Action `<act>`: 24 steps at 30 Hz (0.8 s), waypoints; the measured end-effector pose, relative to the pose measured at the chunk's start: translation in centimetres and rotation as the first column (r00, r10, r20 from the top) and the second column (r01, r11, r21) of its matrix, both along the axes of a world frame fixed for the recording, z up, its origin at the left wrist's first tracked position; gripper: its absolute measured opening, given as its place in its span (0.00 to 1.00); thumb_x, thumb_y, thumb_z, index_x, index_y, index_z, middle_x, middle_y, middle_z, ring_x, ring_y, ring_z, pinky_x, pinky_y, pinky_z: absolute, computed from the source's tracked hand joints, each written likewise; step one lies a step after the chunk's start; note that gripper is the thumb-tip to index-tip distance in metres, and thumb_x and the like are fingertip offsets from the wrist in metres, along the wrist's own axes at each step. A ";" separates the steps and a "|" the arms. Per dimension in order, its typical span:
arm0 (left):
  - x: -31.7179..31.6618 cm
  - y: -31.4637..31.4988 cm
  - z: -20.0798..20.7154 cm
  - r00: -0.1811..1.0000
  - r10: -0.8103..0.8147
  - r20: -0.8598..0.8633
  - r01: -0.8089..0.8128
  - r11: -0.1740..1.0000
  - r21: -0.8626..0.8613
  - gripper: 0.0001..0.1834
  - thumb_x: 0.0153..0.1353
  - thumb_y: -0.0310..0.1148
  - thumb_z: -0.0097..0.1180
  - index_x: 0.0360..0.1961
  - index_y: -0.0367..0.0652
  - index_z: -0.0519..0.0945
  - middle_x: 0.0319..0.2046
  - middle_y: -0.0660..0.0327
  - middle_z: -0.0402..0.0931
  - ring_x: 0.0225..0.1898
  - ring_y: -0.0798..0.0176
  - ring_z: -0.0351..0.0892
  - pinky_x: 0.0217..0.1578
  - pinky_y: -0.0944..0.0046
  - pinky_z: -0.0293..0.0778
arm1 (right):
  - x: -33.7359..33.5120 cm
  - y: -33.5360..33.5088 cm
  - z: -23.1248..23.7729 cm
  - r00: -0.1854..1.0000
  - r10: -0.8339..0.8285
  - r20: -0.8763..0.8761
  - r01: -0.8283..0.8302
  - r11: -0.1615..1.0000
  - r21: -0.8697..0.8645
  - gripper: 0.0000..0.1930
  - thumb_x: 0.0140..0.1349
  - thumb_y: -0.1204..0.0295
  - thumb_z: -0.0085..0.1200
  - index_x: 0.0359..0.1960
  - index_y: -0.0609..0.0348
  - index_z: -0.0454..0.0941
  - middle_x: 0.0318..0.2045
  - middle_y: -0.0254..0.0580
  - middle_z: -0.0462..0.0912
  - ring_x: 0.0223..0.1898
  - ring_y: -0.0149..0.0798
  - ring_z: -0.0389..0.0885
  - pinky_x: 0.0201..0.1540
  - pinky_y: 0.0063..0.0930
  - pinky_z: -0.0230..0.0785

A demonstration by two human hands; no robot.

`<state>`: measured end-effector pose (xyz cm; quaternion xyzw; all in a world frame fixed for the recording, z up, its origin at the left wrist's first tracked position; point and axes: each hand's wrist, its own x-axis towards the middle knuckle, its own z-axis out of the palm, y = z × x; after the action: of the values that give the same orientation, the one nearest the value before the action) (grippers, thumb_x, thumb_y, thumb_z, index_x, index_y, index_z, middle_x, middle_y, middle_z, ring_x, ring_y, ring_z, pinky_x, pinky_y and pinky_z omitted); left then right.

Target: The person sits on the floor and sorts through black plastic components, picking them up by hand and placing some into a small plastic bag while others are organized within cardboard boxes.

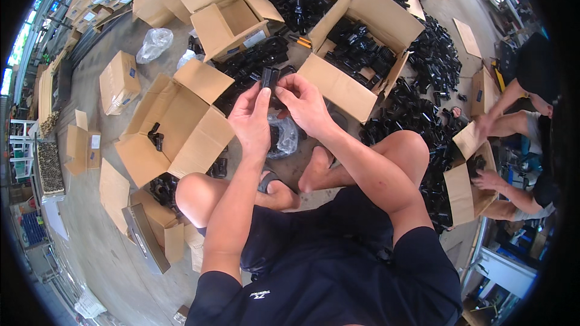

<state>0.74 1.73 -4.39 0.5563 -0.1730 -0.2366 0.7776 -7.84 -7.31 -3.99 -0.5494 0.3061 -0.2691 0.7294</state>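
In front of me, above my crossed legs, my left hand (252, 115) is closed around a glossy black plastic part (270, 77), held upright between thumb and fingers. My right hand (302, 106) is right beside it, with thumb and fingertips pinched together close to the part. Whatever those fingertips hold is too small and hidden to name. Under my hands a clear plastic bag (284, 136) lies on the floor between my feet. To the left, an open cardboard box (158, 151) has a few black parts inside. At the right, another open box (341, 87) is filled with similar black parts.
Heaps of black parts (435, 60) spread across the floor ahead and to the right. An open carton (226, 27) and a crumpled plastic bag (155, 45) are at the far left. Orange-handled tools (300, 41) lie between boxes. A co-worker's hand (488, 180) reaches into a box at the right.
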 end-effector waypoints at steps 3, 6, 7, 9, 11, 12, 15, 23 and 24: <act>0.2 0.1 -0.3 1.000 -0.010 0.006 0.010 1.000 0.008 0.13 0.67 0.25 0.61 0.51 0.31 0.81 0.43 0.58 0.84 0.41 0.73 0.81 0.46 0.72 0.77 | 0.2 -0.1 -0.4 0.998 0.025 -0.056 -0.020 0.997 0.075 0.10 0.70 0.69 0.54 0.41 0.66 0.78 0.29 0.33 0.80 0.27 0.24 0.77 0.24 0.23 0.76; 0.0 0.1 -0.4 1.000 0.001 0.019 -0.001 1.000 0.010 0.13 0.67 0.26 0.61 0.51 0.31 0.81 0.43 0.58 0.84 0.40 0.72 0.81 0.46 0.72 0.77 | 0.0 0.4 0.0 1.000 0.003 -0.024 -0.002 0.999 0.036 0.11 0.69 0.68 0.55 0.40 0.66 0.78 0.28 0.33 0.79 0.24 0.24 0.77 0.23 0.23 0.76; 0.2 0.2 -0.5 1.000 -0.017 0.010 0.017 0.999 0.036 0.14 0.67 0.26 0.61 0.51 0.31 0.81 0.43 0.58 0.84 0.41 0.72 0.81 0.46 0.71 0.77 | -0.1 0.3 -0.1 0.998 -0.001 -0.062 0.002 1.000 0.018 0.12 0.69 0.66 0.55 0.38 0.66 0.79 0.26 0.35 0.80 0.21 0.24 0.76 0.21 0.24 0.73; 0.5 0.0 -0.9 0.998 -0.057 -0.001 0.056 0.988 0.143 0.14 0.67 0.27 0.62 0.51 0.31 0.81 0.42 0.58 0.84 0.40 0.72 0.81 0.45 0.71 0.77 | -0.2 -0.1 -0.6 0.990 -0.006 -0.142 0.004 1.000 -0.013 0.13 0.69 0.65 0.55 0.38 0.67 0.79 0.24 0.36 0.79 0.20 0.26 0.75 0.21 0.25 0.72; 1.3 0.1 -2.0 0.988 -0.144 -0.050 0.151 0.958 0.243 0.19 0.66 0.29 0.63 0.55 0.31 0.78 0.47 0.55 0.83 0.46 0.69 0.81 0.50 0.69 0.76 | -0.2 -0.4 -1.8 0.974 -0.019 -0.226 0.020 1.000 0.004 0.14 0.69 0.64 0.55 0.37 0.67 0.80 0.23 0.37 0.79 0.18 0.28 0.75 0.20 0.26 0.70; 1.4 -0.1 -2.7 0.987 -0.151 -0.051 0.159 0.958 0.239 0.21 0.66 0.29 0.63 0.57 0.30 0.77 0.49 0.54 0.82 0.49 0.67 0.80 0.52 0.68 0.75 | -0.3 -0.8 -2.8 0.962 -0.029 -0.271 0.039 0.999 0.030 0.14 0.69 0.64 0.55 0.37 0.67 0.80 0.22 0.37 0.79 0.18 0.29 0.75 0.20 0.27 0.69; 1.4 -0.6 -4.5 0.975 -0.204 -0.085 0.219 0.945 0.245 0.28 0.66 0.29 0.63 0.64 0.28 0.70 0.59 0.49 0.76 0.61 0.61 0.74 0.63 0.64 0.68 | -1.7 -3.6 -8.4 0.919 -0.079 -0.387 0.108 0.993 0.052 0.15 0.67 0.65 0.55 0.37 0.68 0.81 0.20 0.38 0.78 0.16 0.31 0.75 0.20 0.29 0.69; 3.1 0.5 -3.0 0.937 -0.322 -0.133 0.345 0.907 0.241 0.24 0.67 0.31 0.62 0.61 0.31 0.74 0.55 0.52 0.80 0.57 0.64 0.77 0.60 0.65 0.70 | -7.8 -9.0 -11.3 0.774 -0.266 -0.574 0.262 0.961 -0.092 0.17 0.62 0.64 0.59 0.33 0.72 0.83 0.22 0.46 0.83 0.20 0.41 0.81 0.25 0.36 0.75; 3.2 0.6 -2.9 0.932 -0.339 -0.124 0.361 0.895 0.261 0.24 0.67 0.32 0.62 0.61 0.31 0.74 0.54 0.53 0.80 0.56 0.65 0.78 0.60 0.66 0.71 | -9.1 -10.0 -10.3 0.739 -0.257 -0.622 0.109 0.958 -0.267 0.16 0.60 0.65 0.58 0.32 0.72 0.83 0.23 0.51 0.84 0.22 0.45 0.83 0.28 0.38 0.76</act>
<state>3.94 2.34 -7.29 0.6108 -0.2056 -0.4156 0.6418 -16.94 -17.34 -14.30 -0.6503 0.5623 -0.1634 0.4841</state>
